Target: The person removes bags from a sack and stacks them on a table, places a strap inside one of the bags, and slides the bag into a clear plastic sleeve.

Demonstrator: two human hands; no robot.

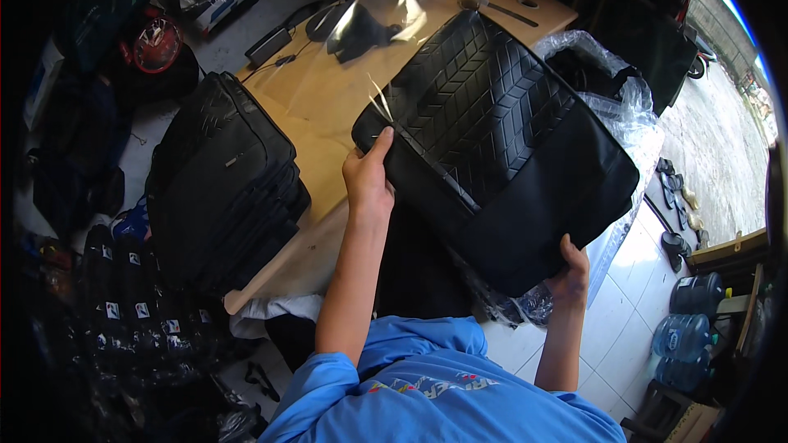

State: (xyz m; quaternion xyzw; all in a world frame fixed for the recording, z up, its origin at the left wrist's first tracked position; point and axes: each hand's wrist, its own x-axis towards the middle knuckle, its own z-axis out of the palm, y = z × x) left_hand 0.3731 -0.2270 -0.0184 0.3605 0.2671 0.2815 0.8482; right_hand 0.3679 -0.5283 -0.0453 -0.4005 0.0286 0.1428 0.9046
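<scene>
The right hand (572, 272) is gripping the near corner of a black quilted bag (501, 148), thumb lying on top and the fingers curled out of sight beneath it. The left hand (367, 178) is clamping the bag's left corner the same way, thumb pressed on the upper face and the fingers tucked under. The bag is being held tilted above the desk's (316, 98) right edge, its chevron-stitched half pointing toward the far side and its plain half toward the person. Crumpled clear plastic wrapping (620, 98) is bulging out from under the bag past the right edge. A stack of black bags (217, 189) is sitting against the desk's left edge. A clear plastic sheet (377, 41) is lying across the desk toward the far side, with a small dark item (357, 33) under it. At the far left corner a black power adapter (268, 47) is resting with its cable.
</scene>
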